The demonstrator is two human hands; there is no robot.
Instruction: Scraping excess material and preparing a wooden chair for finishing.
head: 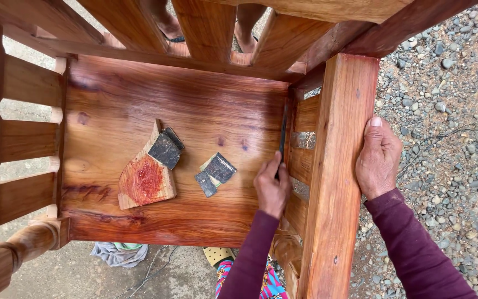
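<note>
Left hand [272, 188] clenched on thin dark tool [282, 138], blade set in joint at right edge of chair seat [139, 94]. Right hand [378, 158] wrapped over armrest [338, 166], bracing. Risks judged: tool slipping, gouging polished wood; sandpaper scraps [215, 173] and wood block [146, 180] being knocked off seat.

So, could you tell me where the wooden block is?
In the head view, the wooden block lies left of centre on the chair seat, under dark sandpaper pieces.
</note>
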